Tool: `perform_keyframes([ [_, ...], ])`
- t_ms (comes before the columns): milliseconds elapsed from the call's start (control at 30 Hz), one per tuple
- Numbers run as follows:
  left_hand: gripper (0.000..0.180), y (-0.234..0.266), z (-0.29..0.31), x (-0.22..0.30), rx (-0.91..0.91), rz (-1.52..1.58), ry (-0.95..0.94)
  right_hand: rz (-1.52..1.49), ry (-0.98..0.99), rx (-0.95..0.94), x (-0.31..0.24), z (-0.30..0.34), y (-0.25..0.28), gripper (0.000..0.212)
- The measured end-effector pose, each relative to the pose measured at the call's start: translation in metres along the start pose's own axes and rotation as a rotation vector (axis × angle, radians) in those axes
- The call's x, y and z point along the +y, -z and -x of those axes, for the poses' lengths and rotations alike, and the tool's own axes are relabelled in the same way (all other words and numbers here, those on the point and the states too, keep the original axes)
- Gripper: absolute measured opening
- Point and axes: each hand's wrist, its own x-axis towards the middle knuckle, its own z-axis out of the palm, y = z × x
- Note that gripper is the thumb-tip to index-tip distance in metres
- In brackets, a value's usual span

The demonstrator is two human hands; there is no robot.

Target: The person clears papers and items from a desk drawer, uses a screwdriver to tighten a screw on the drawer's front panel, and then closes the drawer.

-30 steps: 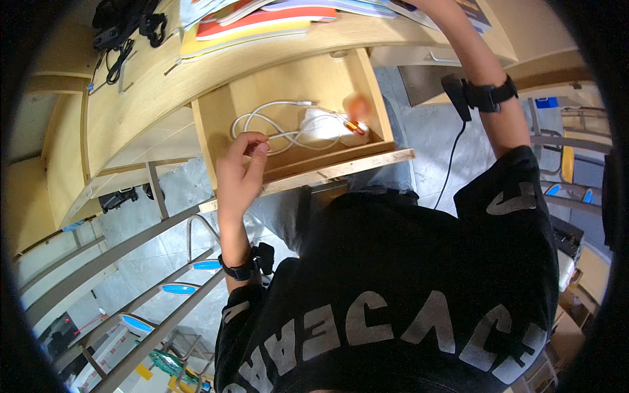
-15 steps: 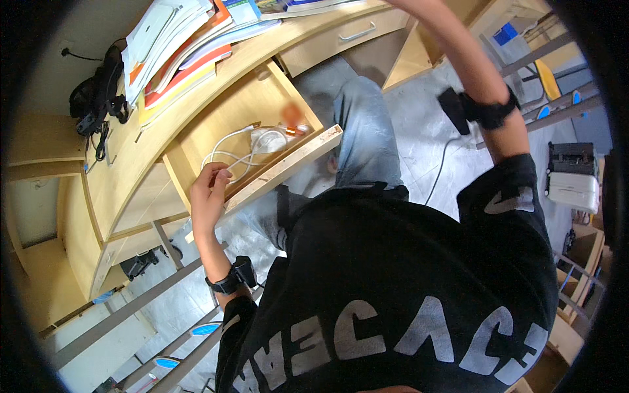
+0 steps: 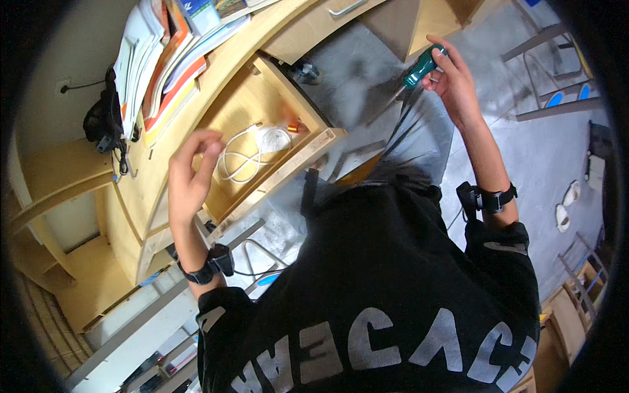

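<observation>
At the upper right, my right hand (image 3: 452, 84) is closed around the green handle of a screwdriver (image 3: 424, 66). Its thin shaft points down and left, over the floor beside my leg. My left hand (image 3: 192, 171) hovers by the left side of the pulled-out wooden drawer (image 3: 288, 169), fingers curved, thumb apart, nothing visible in it. Inside the drawer lie a looped white cable (image 3: 237, 154), a white charger-like piece (image 3: 272, 139) and a small orange item (image 3: 294, 128).
Stacked papers and books (image 3: 147, 72) cover the desk's far left, near a black bag (image 3: 101, 121). A second drawer (image 3: 314, 29) is shut farther right. Grey metal bars (image 3: 547, 40) stand at the upper right. My jeans-clad leg (image 3: 429, 141) is beside the open drawer.
My right hand has come down from beyond the top edge, and the screwdriver in it now shows. My left hand has lifted off the drawer's front left corner and the cable. The view has shifted.
</observation>
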Motion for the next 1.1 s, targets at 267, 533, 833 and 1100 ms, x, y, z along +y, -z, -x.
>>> perform_keyframes([
  [267,0.023,-0.104,-0.153,0.044,-0.718,0.027,-0.243,-0.339,-0.282,0.218,0.100,-0.023,0.005,0.029],
  [533,0.031,-0.187,-0.220,0.028,-0.951,0.229,0.052,-0.250,-0.239,0.186,0.117,-0.011,-0.005,0.031],
  [833,0.031,-0.207,-0.224,0.019,-0.937,0.355,0.109,-0.238,-0.195,0.181,0.116,-0.004,-0.012,0.031],
  [1100,0.031,-0.210,-0.222,0.020,-0.893,0.304,0.106,-0.286,-0.248,0.169,0.122,-0.005,-0.009,0.030],
])
